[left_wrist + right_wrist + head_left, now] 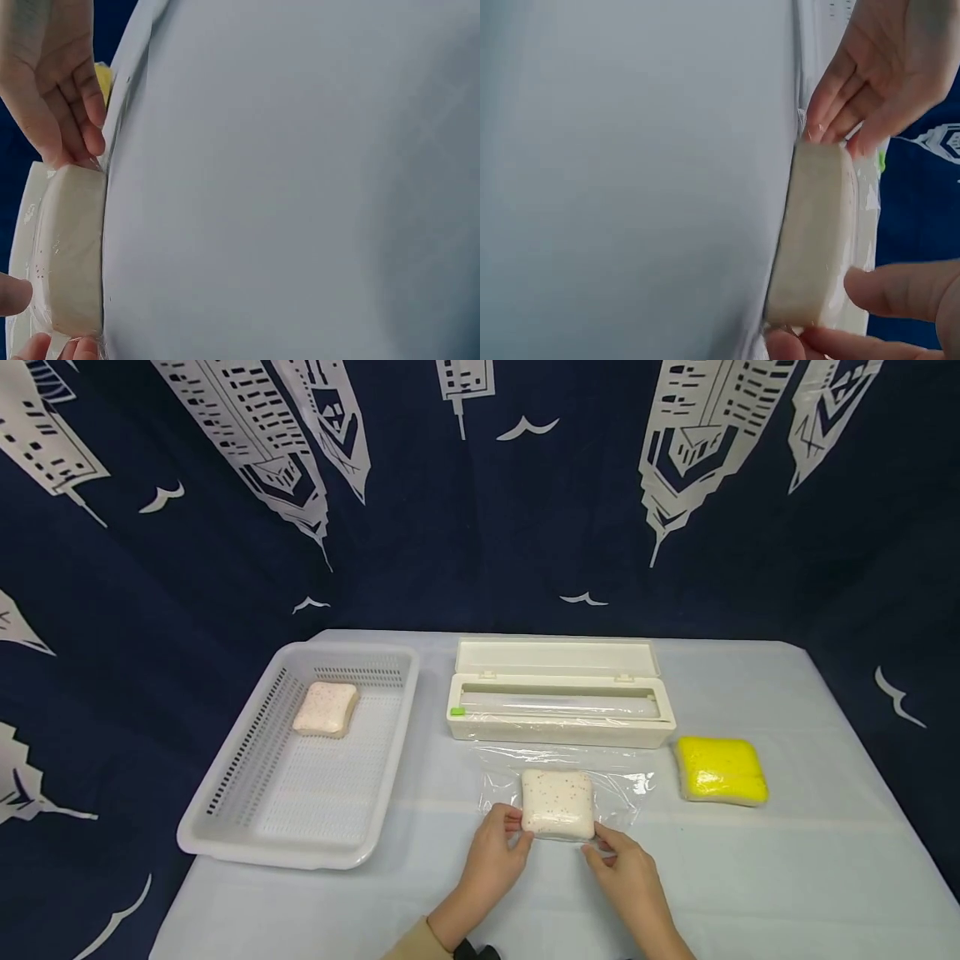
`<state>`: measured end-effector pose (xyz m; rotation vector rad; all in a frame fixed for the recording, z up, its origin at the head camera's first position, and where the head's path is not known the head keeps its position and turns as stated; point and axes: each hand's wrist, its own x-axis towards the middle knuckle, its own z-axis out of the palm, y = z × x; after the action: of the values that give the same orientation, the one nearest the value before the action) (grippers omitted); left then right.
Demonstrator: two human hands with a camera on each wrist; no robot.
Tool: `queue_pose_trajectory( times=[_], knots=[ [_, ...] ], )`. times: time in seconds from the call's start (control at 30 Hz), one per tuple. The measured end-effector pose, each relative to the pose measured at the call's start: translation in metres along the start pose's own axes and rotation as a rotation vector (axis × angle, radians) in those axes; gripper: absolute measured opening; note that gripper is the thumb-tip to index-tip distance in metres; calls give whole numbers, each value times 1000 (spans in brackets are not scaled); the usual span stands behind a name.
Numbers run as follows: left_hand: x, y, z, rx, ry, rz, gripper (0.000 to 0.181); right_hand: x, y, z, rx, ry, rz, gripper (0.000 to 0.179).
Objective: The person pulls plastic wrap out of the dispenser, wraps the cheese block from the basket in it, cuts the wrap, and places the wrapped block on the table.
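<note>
A cream, red-specked square block (557,803) with rounded edges lies on a sheet of clear plastic wrap (626,777), its front edge covered by film. My left hand (497,852) is at the block's near left corner, thumb and fingers pinching the film there. At the near right corner my right hand (628,877) pinches the film likewise, fingertips against the block's side. From the left wrist, the block (75,247) shows its plain side between both hands. In the right wrist view, film shines along the top of the block (810,232).
Behind the block stands a white wrap dispenser (562,732), lid raised, with a green slider (457,712). A yellow block (722,770) lies to the right. On the left, a white perforated basket (277,852) holds another specked block (326,709). A white cloth covers the table (817,860).
</note>
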<state>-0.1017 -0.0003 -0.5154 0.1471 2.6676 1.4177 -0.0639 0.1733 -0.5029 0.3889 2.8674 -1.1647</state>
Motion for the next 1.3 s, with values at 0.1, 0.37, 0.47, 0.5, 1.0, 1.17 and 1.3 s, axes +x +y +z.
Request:
queue_pose_trajectory(
  times=[0.1, 0.37, 0.47, 0.5, 1.0, 1.17, 1.3],
  knots=[
    [-1, -1, 1, -21, -2, -14, 27, -3, -1, 4, 18, 13, 21, 43],
    [-5, -3, -4, -89, -17, -21, 28, -9, -1, 4, 62, 6, 51, 42],
    [-9, -5, -7, -88, -32, -6, 28, -12, 1, 2, 64, -8, 57, 42],
    [-10, -5, -8, -82, -42, -1, 28, -14, 1, 1, 65, -11, 58, 42],
    [-16, -12, -9, -72, -57, 34, 38, -21, 3, 0, 86, -20, 71, 39],
    [-13, -5, -12, 20, 36, 38, 47, -20, -2, -4, 46, 23, -2, 40],
    [-8, 3, -15, 99, 118, 69, 53, -13, -5, -5, -22, 171, -149, 47]
  ],
)
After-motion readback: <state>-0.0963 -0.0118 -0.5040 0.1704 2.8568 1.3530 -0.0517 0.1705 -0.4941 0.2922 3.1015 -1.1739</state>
